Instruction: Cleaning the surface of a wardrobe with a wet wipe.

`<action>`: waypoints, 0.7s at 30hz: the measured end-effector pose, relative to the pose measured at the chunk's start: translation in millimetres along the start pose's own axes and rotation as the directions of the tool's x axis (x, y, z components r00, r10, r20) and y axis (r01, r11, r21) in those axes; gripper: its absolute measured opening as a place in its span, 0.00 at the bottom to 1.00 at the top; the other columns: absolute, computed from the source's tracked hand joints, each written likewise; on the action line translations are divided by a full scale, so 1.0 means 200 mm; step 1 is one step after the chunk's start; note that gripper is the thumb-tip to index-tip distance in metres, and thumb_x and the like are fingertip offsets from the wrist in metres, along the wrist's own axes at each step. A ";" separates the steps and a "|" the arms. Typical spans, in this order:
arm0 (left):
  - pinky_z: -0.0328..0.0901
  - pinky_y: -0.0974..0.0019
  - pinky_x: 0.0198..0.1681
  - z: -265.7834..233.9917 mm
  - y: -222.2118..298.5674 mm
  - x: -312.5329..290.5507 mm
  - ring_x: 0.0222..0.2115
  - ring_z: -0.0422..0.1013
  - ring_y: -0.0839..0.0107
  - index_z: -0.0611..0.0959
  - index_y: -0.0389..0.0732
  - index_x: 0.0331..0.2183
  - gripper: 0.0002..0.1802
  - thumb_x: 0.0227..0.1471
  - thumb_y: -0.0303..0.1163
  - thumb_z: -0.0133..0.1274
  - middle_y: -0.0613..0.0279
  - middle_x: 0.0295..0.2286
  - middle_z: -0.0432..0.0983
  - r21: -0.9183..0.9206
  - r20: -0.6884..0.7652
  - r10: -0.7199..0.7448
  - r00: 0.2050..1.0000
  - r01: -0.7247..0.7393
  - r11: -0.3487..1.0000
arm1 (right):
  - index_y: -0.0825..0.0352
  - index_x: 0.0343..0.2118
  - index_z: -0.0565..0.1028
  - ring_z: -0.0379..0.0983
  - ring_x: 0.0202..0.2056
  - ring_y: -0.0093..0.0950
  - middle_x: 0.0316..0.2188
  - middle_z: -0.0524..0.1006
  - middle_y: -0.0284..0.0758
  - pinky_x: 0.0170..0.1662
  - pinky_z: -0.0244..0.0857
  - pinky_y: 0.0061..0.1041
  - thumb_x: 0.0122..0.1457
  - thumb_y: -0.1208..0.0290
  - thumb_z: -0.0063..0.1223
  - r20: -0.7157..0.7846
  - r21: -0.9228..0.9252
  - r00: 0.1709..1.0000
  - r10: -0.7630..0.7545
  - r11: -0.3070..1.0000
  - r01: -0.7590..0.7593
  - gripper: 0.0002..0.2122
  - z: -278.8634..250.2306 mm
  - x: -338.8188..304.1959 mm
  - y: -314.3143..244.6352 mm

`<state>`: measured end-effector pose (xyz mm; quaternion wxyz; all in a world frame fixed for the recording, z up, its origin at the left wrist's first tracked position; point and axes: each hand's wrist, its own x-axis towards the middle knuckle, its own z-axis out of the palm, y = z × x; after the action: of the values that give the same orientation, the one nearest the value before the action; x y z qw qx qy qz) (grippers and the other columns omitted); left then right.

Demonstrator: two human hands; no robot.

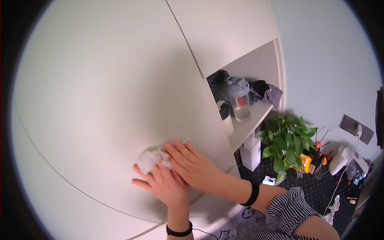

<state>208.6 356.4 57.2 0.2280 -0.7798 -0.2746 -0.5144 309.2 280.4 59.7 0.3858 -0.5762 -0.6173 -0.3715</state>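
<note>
Nearest to me, the striped clothing (294, 202) fills the lower right, and a black band circles each wrist. Just beyond, the left hand (166, 185) lies flat with its fingers spread, and the right hand (192, 166) rests close against it, fingers extended and nearly together. Neither is curled into a grip; both lie over a crumpled white wipe (148, 159) against the pale cabinet door (100, 104). The fingers cover part of it, so I can't tell its full outline.

Right of the door, I see an open shelf (256, 123) holding a clear bottle with a grey lid (241, 105), a white cup with a dark lid (227, 122) partly cut off by the door's edge, and a grey cloth bundle (273, 96). Lower down, on a dark patterned surface (310, 196), stand a white box (251, 156) and a leafy plant (289, 138), whose leaves partly block a yellow pack (306, 162). A lit phone (269, 180) lies near them; crumpled tissue (333, 209) is farther right. Beyond, a dark socket panel (352, 126) is set in the pale wall (320, 60).
</note>
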 end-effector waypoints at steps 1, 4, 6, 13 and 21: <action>0.30 0.20 0.61 0.00 0.02 -0.02 0.64 0.46 0.29 0.76 0.33 0.50 0.23 0.56 0.36 0.50 0.49 0.51 0.70 -0.007 0.059 0.034 0.998 -0.033 0.999 | 0.75 0.51 0.71 0.57 0.66 0.48 0.65 0.62 0.52 0.66 0.53 0.47 0.59 0.69 0.49 -0.016 0.005 1.000 -0.014 1.000 0.014 0.19 0.00 -0.04 0.02; 0.37 0.18 0.59 0.07 0.08 -0.15 0.62 0.52 0.32 0.79 0.38 0.48 0.21 0.51 0.34 0.52 0.54 0.45 0.73 0.022 0.109 0.074 0.991 -0.077 0.997 | 0.76 0.53 0.70 0.56 0.67 0.46 0.66 0.60 0.49 0.67 0.52 0.44 0.61 0.68 0.48 -0.016 0.001 0.998 0.054 0.999 -0.054 0.21 0.10 -0.27 0.06; 0.36 0.20 0.61 0.16 0.09 -0.25 0.63 0.52 0.33 0.79 0.40 0.49 0.22 0.51 0.33 0.54 0.56 0.44 0.72 0.000 0.147 0.205 0.968 -0.207 0.978 | 0.76 0.52 0.71 0.55 0.67 0.48 0.66 0.59 0.50 0.67 0.50 0.47 0.60 0.68 0.50 0.081 0.004 0.981 0.175 0.984 -0.176 0.20 0.13 -0.40 0.11; 0.39 0.21 0.61 0.00 0.22 0.09 0.62 0.53 0.34 0.78 0.41 0.52 0.25 0.51 0.35 0.58 0.56 0.45 0.72 -0.101 0.144 0.225 0.964 -0.212 0.972 | 0.76 0.49 0.71 0.54 0.67 0.51 0.66 0.58 0.52 0.68 0.48 0.50 0.56 0.66 0.56 0.100 -0.002 0.995 0.013 1.000 -0.013 0.22 -0.14 -0.18 0.30; 0.42 0.28 0.64 -0.16 0.30 0.68 0.65 0.52 0.42 0.75 0.40 0.55 0.27 0.53 0.32 0.57 0.54 0.52 0.70 -0.036 0.008 0.286 0.958 -0.286 0.958 | 0.80 0.57 0.64 0.48 0.68 0.52 0.66 0.55 0.55 0.69 0.45 0.48 0.52 0.68 0.61 -0.056 0.014 0.996 -0.072 0.997 0.072 0.32 -0.43 0.35 0.42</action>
<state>270.0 318.3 190.7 0.2846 -0.8184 -0.1514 -0.4758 394.6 238.0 160.3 0.3940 -0.5398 -0.6297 -0.3961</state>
